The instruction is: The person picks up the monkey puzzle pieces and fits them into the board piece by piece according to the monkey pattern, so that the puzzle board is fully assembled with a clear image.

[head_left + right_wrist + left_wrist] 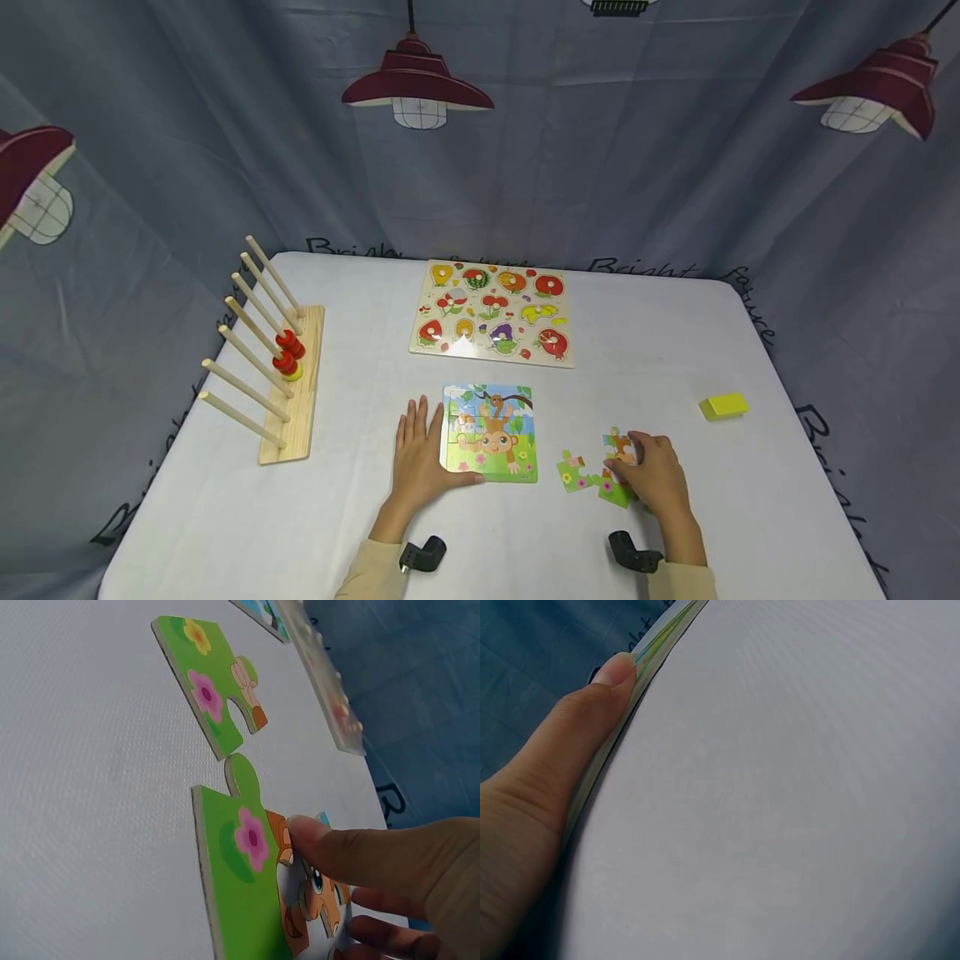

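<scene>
Puzzle pieces (pixel 613 494), yellow block (pixel 723 407) head-view only

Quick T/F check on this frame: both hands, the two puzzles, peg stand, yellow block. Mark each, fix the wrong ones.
1. The left hand touches the monkey puzzle. True.
2. The fruit board lies nearer the person than the monkey puzzle. False: it lies farther away, beyond the monkey puzzle.
3. In the head view, the yellow block lies to the right of the right hand. True.
4. The right hand grips the yellow block. False: it pinches a loose puzzle piece, and the block lies apart from it.
5. The peg stand carries rings, but some of its pegs are bare. True.
</scene>
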Demonstrator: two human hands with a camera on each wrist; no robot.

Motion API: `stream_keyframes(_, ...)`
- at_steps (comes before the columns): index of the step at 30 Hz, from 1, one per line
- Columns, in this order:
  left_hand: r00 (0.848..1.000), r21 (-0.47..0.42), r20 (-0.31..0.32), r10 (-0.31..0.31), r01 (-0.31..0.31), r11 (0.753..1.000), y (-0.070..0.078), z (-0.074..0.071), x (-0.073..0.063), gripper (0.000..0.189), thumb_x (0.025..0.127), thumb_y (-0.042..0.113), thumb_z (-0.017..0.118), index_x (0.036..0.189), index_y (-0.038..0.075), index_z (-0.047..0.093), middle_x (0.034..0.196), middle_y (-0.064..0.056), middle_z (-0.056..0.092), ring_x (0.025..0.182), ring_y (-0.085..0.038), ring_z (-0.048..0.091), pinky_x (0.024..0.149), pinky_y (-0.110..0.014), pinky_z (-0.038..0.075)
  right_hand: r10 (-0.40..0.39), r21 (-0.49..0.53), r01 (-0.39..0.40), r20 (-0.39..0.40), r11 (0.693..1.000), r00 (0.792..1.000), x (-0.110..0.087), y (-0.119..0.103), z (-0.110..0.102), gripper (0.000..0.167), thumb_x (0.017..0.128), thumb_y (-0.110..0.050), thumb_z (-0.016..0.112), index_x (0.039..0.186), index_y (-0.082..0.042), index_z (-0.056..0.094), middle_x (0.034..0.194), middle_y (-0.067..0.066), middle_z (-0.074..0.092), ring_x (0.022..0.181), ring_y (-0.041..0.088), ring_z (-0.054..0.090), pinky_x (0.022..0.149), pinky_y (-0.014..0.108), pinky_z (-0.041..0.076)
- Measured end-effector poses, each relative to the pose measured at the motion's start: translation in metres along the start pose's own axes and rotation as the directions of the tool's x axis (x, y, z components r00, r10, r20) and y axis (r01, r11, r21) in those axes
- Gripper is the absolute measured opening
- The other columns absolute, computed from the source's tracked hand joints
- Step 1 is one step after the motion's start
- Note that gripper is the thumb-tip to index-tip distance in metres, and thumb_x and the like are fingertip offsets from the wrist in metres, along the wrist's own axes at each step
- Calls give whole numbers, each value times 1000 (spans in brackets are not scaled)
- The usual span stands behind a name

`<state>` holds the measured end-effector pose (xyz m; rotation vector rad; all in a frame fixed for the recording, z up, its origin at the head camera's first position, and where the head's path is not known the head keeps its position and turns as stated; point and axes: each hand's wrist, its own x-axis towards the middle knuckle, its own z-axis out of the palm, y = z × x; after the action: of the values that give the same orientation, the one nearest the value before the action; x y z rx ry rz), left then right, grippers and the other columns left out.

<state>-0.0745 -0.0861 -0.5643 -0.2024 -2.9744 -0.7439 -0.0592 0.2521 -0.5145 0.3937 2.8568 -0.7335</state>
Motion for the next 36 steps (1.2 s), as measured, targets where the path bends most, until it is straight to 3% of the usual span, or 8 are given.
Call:
stream_keyframes(8,1000,-1,0,-2,2,1000,0,1,-1,130,42,77,69,143,6,26,151,-19,14,141,-34,4,114,-47,6,23,45,-22,-22,999,999,0,1,2,65,72,-29,73,122,5,49,111,27,45,96,38,49,77,51,43)
stream_keyframes(15,1000,-5,-3,-2,2,1000,-1,1,0,131,41,77,69,142,6,27,151,-20,15,141,-34,5,113,-48,7,32,109,-26,-53,994,998,2,1,5,64,71,-23,75,121,3,45,102,18,52,85,25,49,65,29,40)
stream_keyframes(20,1000,1,4,-4,4,1000,-1,1,0,130,42,78,68,143,6,26,151,-19,14,141,-33,4,114,-47,7,70,155,-57,-79,986,994,2,4,6,61,73,-21,74,120,0,43,97,14,57,82,20,50,60,23,37)
stream_keyframes(28,1000,-8,-14,3,-3,1000,0,0,-1,130,41,77,69,142,5,28,150,-20,16,141,-35,7,113,-49,8,41,214,9,-227,977,973,2,6,5,34,79,-13,66,108,-2,51,81,11,62,66,10,52,53,20,40)
stream_keyframes(36,1000,-3,-24,9,-9,1000,0,0,-1,130,42,77,68,142,5,29,150,-20,16,140,-36,7,113,-49,9,49,306,29,-245,952,968,1,4,9,31,82,-19,66,107,-6,53,85,10,64,62,-2,49,52,16,43)
